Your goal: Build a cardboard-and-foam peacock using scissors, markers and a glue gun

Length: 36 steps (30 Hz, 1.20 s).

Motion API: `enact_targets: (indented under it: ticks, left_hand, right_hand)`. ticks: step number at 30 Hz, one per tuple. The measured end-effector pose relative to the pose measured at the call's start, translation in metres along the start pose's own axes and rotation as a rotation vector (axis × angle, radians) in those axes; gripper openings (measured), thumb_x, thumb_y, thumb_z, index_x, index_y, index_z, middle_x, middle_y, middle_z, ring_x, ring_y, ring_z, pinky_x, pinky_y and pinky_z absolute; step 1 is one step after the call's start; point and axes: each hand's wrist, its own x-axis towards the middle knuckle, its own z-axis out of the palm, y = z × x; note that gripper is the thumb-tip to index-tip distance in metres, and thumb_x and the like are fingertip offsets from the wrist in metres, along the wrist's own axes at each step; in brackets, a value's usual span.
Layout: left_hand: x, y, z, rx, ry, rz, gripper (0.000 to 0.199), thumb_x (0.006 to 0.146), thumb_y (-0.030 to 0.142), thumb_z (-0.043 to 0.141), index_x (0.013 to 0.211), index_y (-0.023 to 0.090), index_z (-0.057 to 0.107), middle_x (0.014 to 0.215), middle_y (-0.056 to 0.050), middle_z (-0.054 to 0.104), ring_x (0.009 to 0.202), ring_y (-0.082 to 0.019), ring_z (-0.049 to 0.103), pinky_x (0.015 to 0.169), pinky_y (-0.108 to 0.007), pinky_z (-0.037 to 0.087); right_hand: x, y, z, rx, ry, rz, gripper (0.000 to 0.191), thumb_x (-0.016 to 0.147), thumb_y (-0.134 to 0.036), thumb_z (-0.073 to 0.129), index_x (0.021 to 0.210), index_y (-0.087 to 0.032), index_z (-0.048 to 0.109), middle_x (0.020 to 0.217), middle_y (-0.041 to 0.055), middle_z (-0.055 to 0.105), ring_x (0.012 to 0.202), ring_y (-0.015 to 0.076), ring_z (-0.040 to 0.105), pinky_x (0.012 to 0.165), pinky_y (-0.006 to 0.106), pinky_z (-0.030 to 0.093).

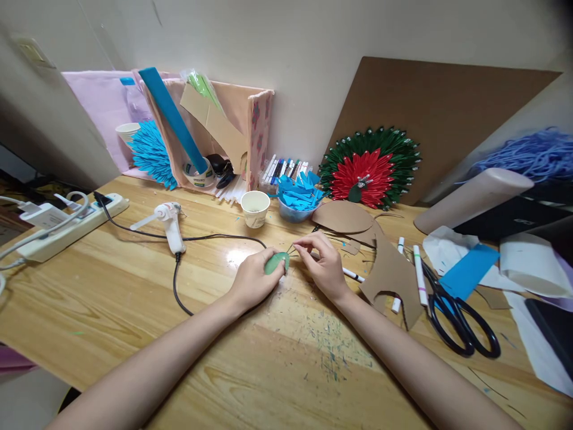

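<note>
Fingers of the left hand (253,276) hold a green oval (276,263). Beside it, the right hand (323,263) pinches thin strands (290,248); I can't tell if they're stuck on. This bit looks unfinished. Past the right hand, a red-and-green fan (367,168) looks done.

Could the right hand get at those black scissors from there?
Likely yes: the scissors lie mostly uncovered, with just a low cardboard cutout and a marker between. The right hand seems to pinch a thin strand, though, which it may need to release.
</note>
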Motion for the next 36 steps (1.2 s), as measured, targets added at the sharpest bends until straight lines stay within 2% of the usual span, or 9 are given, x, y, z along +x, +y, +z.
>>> enact_targets:
  ticks: [36]
  left_hand:
    - [0.0012,-0.0010,-0.0003,-0.011,-0.002,0.037,0.017,0.084,0.029,0.048,0.086,0.021,0.063,0.078,-0.001,0.066,0.070,-0.016,0.058,0.067,-0.025,0.040]
  right_hand:
    - [0.0003,0.0008,-0.0008,0.015,0.016,0.006,0.010,0.083,-0.020,0.057,0.083,-0.023,0.066,0.079,0.0033,0.059,0.076,0.0174,0.056,0.064,0.030,0.046]
